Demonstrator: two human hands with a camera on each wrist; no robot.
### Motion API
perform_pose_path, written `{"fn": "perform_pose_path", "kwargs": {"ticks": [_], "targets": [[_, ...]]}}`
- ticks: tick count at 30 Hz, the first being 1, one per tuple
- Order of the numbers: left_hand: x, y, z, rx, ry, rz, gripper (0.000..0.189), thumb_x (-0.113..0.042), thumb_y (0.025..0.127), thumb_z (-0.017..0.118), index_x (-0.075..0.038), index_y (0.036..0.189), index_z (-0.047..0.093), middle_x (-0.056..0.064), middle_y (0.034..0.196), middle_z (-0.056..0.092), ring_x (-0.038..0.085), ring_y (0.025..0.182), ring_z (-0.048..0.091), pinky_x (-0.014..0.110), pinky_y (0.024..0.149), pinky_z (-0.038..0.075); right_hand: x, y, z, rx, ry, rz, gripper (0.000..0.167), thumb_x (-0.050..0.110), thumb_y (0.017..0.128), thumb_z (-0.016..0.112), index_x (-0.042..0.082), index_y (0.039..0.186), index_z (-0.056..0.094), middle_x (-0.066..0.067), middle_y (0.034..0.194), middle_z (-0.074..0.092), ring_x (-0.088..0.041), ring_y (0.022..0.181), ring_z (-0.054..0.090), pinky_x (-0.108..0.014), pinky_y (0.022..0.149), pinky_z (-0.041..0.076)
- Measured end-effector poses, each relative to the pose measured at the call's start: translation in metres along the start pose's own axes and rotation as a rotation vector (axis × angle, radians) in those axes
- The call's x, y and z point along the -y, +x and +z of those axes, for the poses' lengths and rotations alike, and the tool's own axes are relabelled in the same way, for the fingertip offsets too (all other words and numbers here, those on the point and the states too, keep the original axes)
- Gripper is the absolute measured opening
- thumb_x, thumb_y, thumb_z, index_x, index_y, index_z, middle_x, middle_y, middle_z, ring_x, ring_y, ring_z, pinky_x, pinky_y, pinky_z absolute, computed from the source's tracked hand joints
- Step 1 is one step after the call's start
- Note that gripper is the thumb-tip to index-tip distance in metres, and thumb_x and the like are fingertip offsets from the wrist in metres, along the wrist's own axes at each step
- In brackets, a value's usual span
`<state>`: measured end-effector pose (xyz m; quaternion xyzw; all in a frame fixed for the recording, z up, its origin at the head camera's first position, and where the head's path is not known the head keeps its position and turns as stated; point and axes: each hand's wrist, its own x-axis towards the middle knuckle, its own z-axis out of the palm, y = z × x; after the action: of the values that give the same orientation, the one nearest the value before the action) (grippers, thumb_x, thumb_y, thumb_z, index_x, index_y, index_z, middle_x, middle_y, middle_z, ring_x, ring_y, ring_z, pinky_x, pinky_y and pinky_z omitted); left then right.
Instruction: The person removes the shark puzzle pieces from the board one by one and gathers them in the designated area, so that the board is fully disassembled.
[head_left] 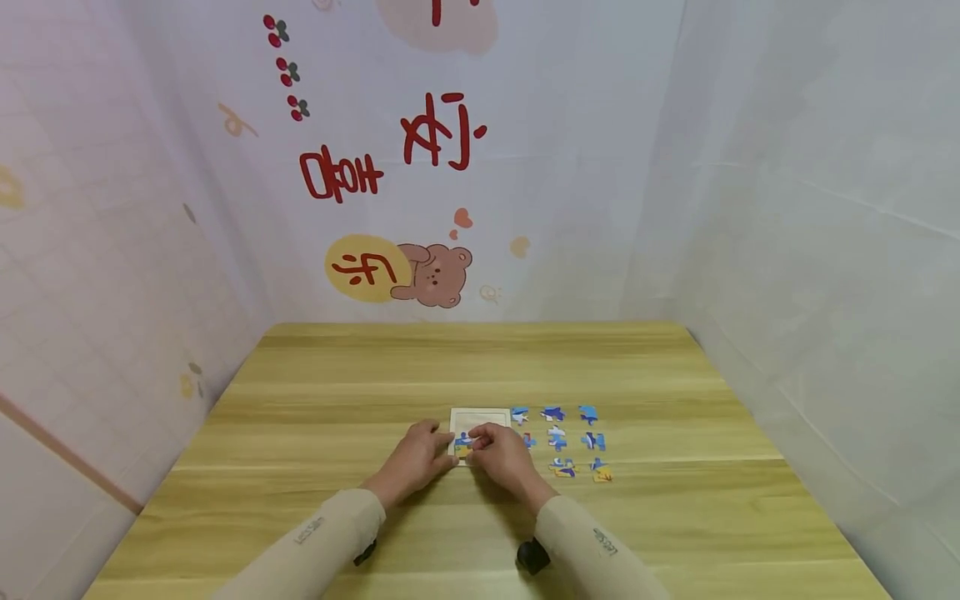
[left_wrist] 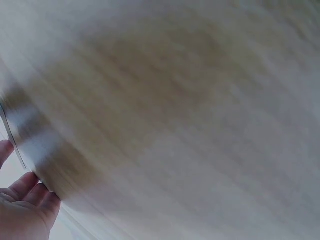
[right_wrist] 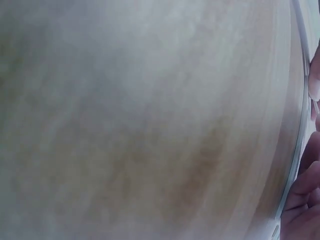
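In the head view a square, pale puzzle frame (head_left: pixel 480 411) lies on the wooden table, with blue and yellow jigsaw pieces (head_left: pixel 461 451) in its lower left part. My left hand (head_left: pixel 415 457) rests at the frame's left edge, fingertips and thumb touching the border. Over the frame's lower half is my right hand (head_left: pixel 502 457), its thumb and forefinger pinching a small puzzle piece near the placed ones. A thin pale edge (right_wrist: pixel 316 106) shows between its fingers in the right wrist view. The right hand hides part of the frame. Slightly bent fingers (left_wrist: pixel 25 185) appear in the left wrist view.
Several loose puzzle pieces (head_left: pixel 557 438) in blue, white and yellow lie in rough rows right of the frame. The wooden table (head_left: pixel 337 375) meets a printed cloth wall (head_left: pixel 562 208) at its far edge. Cloth also hangs at both sides.
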<state>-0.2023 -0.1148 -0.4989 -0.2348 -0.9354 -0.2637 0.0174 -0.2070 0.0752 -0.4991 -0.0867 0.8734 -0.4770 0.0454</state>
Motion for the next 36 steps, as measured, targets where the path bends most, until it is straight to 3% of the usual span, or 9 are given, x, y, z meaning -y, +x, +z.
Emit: {"fn": "perform_pose_path", "kwargs": {"ticks": [9,16,23,31,36], "targets": [[-0.002,0.001,-0.001,0.029,-0.001,-0.031,0.043,-0.020,0.090,0.074,0.007,0.122,0.066,0.035,0.132,0.050,0.051,0.124,0.046,0.058,0.103,0.037,-0.005,-0.001,-0.014,0.027,0.107,0.026,0.025,0.001,0.084,0.073,0.002,0.109,0.069,-0.002,0.085,0.065,-0.013,0.072,0.057,-0.029,0.062,0.050],[-0.003,0.002,-0.001,0.055,-0.014,-0.062,0.043,-0.021,0.092,0.071,0.005,0.126,0.065,0.034,0.136,0.047,0.050,0.127,0.044,0.058,0.106,0.034,-0.009,-0.004,-0.034,0.051,0.117,0.039,0.026,0.002,0.086,0.073,0.002,0.112,0.068,-0.003,0.087,0.065,-0.015,0.066,0.063,-0.028,0.058,0.051],[-0.007,0.003,-0.004,0.045,-0.003,-0.052,0.043,-0.020,0.091,0.073,0.006,0.124,0.065,0.034,0.135,0.048,0.050,0.126,0.045,0.058,0.105,0.035,-0.013,-0.006,-0.060,0.025,0.161,0.051,0.027,0.000,0.086,0.072,-0.001,0.112,0.068,-0.006,0.089,0.065,-0.018,0.068,0.062,-0.034,0.062,0.053],[-0.008,0.001,-0.005,0.041,-0.026,-0.044,0.043,-0.018,0.091,0.073,0.008,0.123,0.065,0.035,0.135,0.048,0.051,0.126,0.044,0.058,0.104,0.036,-0.028,-0.015,-0.077,-0.018,0.119,0.057,0.024,-0.001,0.084,0.073,0.000,0.108,0.069,-0.004,0.086,0.066,-0.015,0.070,0.061,-0.029,0.061,0.051],[-0.007,0.001,-0.005,0.028,-0.027,-0.046,0.042,-0.018,0.091,0.073,0.008,0.123,0.065,0.035,0.135,0.048,0.050,0.126,0.044,0.058,0.104,0.036,-0.034,-0.021,-0.084,-0.004,0.082,0.046,0.025,-0.002,0.080,0.074,0.000,0.105,0.070,-0.003,0.082,0.064,-0.013,0.067,0.058,-0.026,0.056,0.046]]}}
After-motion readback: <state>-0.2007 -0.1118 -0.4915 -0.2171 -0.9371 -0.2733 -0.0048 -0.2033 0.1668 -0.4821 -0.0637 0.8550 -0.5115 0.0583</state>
